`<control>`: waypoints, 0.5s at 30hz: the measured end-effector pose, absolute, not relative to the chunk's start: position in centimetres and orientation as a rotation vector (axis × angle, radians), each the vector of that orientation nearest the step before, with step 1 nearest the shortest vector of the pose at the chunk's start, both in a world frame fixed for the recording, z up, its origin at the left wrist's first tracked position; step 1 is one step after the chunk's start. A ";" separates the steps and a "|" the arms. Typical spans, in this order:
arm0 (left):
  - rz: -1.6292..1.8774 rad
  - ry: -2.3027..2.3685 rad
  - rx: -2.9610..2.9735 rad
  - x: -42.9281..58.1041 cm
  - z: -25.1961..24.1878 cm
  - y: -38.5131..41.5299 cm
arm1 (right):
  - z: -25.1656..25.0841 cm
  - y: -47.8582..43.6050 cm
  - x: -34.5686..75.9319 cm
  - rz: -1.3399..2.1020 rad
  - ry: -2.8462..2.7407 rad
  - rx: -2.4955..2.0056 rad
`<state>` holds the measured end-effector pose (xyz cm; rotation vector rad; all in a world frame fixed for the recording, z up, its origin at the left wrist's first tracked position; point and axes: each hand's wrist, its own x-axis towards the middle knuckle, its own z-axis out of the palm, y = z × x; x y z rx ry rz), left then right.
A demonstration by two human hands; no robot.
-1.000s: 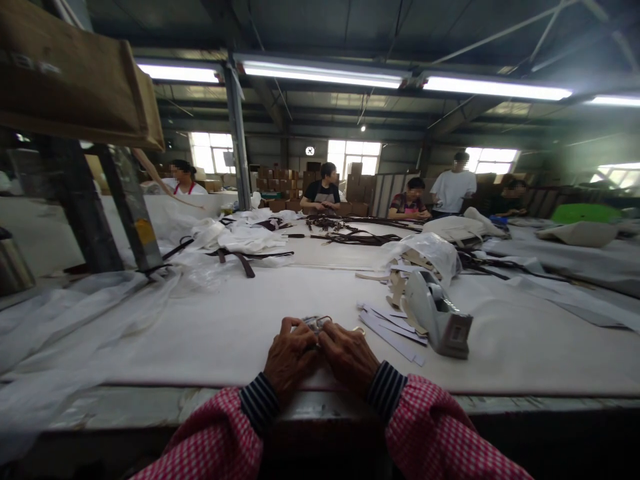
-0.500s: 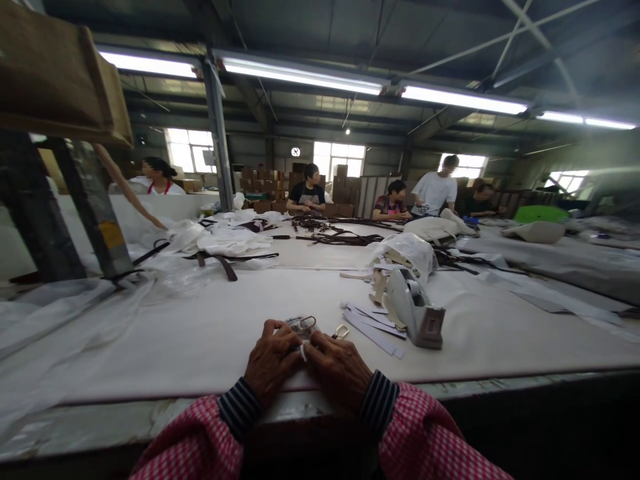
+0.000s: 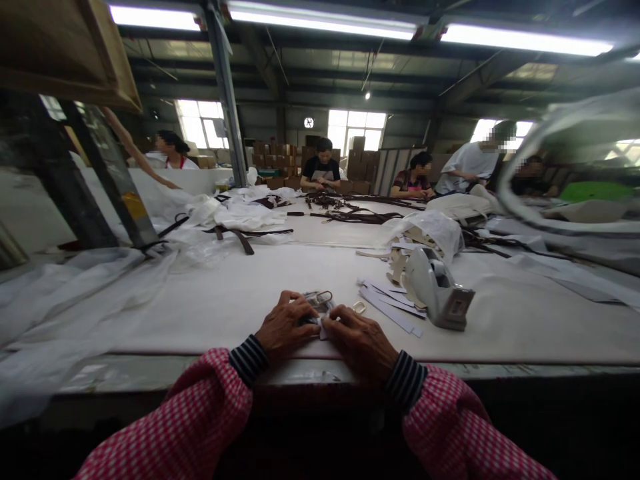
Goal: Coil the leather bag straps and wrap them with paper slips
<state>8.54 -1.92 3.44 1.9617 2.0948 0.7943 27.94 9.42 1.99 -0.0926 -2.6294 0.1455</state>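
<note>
Close to the table's front edge, my left hand (image 3: pixel 287 325) curls its fingers over a small bundle in clear wrap (image 3: pixel 319 300). A metal clasp (image 3: pixel 325 295) shows on that bundle. My right hand (image 3: pixel 361 337) is closed, fingertips pinching a small white strip (image 3: pixel 323 329) right beside the left fingers. Just beyond the right knuckles is a gold metal ring (image 3: pixel 359 307). Loose white paper strips (image 3: pixel 393 311) lie to the right, next to a grey tape dispenser (image 3: pixel 453 301). My fingers hide much of the bundle.
A clear bag with beige pieces (image 3: pixel 430 230) lies behind the dispenser. Dark straps (image 3: pixel 345 215) are heaped farther back, and white wrapping (image 3: pixel 225 217) lies left. Metal posts (image 3: pixel 125 180) stand at the left. Several people, one in a black top (image 3: pixel 320 170), are across the table.
The camera view has tilted down and shifted left, so the scene sits higher and farther right. My hands stay together at the bundle, with more of the white strip showing between them.
</note>
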 end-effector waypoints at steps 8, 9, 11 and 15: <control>0.786 2.142 1.934 9.7 3.9 -2.3 | 2.0 9.3 27.8 0.139 -2.633 -0.100; 0.784 2.156 1.928 9.8 3.9 -2.3 | 2.1 9.3 27.8 0.136 -2.634 -0.106; 0.782 2.200 1.940 10.1 3.7 -2.3 | 2.2 9.2 27.8 0.131 -2.633 -0.115; 0.723 2.292 2.057 10.6 2.7 -2.0 | 2.1 9.1 27.8 0.130 -2.624 -0.114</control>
